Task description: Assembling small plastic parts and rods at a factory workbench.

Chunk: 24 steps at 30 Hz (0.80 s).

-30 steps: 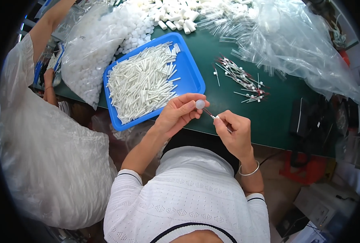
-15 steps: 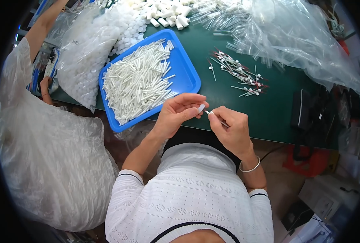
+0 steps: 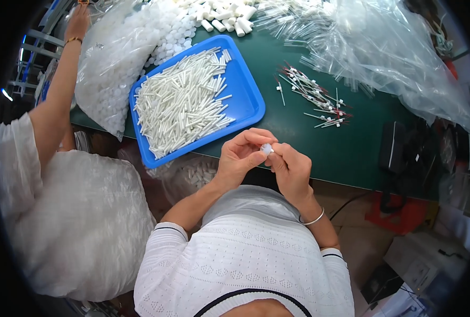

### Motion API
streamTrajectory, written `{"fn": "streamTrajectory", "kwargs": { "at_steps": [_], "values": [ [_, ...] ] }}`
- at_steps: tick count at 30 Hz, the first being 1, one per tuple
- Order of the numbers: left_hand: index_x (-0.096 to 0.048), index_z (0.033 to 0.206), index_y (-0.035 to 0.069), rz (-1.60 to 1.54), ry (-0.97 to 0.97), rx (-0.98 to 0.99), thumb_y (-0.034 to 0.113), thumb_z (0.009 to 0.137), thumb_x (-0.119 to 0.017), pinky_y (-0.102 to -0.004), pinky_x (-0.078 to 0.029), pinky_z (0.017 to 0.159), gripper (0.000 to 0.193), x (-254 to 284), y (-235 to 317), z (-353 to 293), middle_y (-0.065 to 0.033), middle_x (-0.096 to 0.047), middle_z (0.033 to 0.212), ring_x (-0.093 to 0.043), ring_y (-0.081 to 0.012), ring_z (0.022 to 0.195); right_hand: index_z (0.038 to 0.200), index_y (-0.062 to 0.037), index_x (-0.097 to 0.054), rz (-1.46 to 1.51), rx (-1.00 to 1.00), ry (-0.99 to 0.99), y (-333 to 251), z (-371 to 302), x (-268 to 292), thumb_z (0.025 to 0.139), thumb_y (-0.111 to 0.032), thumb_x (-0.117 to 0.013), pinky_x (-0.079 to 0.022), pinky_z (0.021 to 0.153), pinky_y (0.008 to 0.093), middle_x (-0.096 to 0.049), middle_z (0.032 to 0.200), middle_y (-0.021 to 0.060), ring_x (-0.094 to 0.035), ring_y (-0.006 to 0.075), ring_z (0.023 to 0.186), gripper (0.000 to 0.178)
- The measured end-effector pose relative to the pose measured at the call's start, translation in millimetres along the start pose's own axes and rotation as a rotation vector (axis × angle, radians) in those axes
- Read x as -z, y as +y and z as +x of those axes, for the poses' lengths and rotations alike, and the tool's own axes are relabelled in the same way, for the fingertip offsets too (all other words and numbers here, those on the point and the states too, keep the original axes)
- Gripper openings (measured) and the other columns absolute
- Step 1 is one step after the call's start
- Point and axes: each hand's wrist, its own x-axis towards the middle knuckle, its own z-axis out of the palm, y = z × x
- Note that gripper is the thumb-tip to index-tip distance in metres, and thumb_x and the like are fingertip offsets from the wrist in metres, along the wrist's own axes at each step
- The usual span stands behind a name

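Above the near table edge, my left hand (image 3: pixel 238 156) pinches a small translucent white cap (image 3: pixel 266 149) between thumb and fingertips. My right hand (image 3: pixel 293 170) is closed right beside it, its fingertips meeting the cap. Most of what the right fingers hold is hidden; half a second ago a thin stick with a white fitting showed there. Beyond the hands lies a loose pile of similar thin sticks (image 3: pixel 314 92) with white fittings and red ends. Left of them, a blue tray (image 3: pixel 248 98) is heaped with short white rods (image 3: pixel 179 100).
A clear bag (image 3: pixel 105 63) of white caps and thick white cylinders (image 3: pixel 224 18) lie at the back. A plastic bag (image 3: pixel 372 53) with clear tubes covers the back right. Another person's arm (image 3: pixel 60 100) reaches in at left. A black box (image 3: pixel 396 145) stands at right.
My right hand has moved left and up to meet the cap in my left hand; the stick it held is now mostly hidden. The other person's arm has shifted at left.
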Motion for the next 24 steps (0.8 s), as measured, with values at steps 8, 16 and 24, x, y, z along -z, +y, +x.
{"fn": "streamTrajectory", "kwargs": {
  "at_steps": [8, 16, 24],
  "values": [
    [-0.07, 0.102, 0.007, 0.798, -0.312, 0.159, 0.006, 0.078, -0.073, -0.0289, -0.045, 0.084, 0.024, 17.8, 74.5, 35.6, -0.0041, -0.066, 0.103, -0.058, -0.0149, 0.093, 0.098, -0.0007, -0.067, 0.243, -0.244, -0.468, 3.3, 28.4, 35.0, 0.089, -0.009, -0.064, -0.044, 0.068, 0.0204, -0.062, 0.091, 0.0015, -0.055, 0.0071, 0.074, 0.012],
    [-0.068, 0.082, 0.007, 2.128, -0.085, -0.358, 0.009, 0.076, -0.072, -0.0391, -0.048, 0.071, 0.008, 81.8, 68.0, 81.7, -0.0087, -0.062, 0.078, -0.057, -0.0275, 0.081, 0.121, 0.0045, -0.054, 0.558, -0.324, -0.207, 10.9, 18.3, 28.1, 0.097, -0.015, -0.056, -0.052, 0.076, 0.026, -0.066, 0.099, 0.0132, -0.064, 0.0137, 0.083, 0.031],
    [-0.064, 0.101, -0.001, 0.821, 0.004, 0.051, 0.005, 0.089, -0.065, -0.0209, -0.049, 0.074, 0.012, 31.6, 59.9, 52.8, -0.0055, -0.067, 0.09, -0.064, -0.0101, 0.086, 0.117, 0.0012, -0.05, 0.667, -0.168, 0.127, 5.6, 31.8, 24.6, 0.099, -0.025, -0.051, -0.056, 0.078, 0.0326, -0.065, 0.103, 0.0193, -0.068, 0.0232, 0.087, 0.032]
  ]
}}
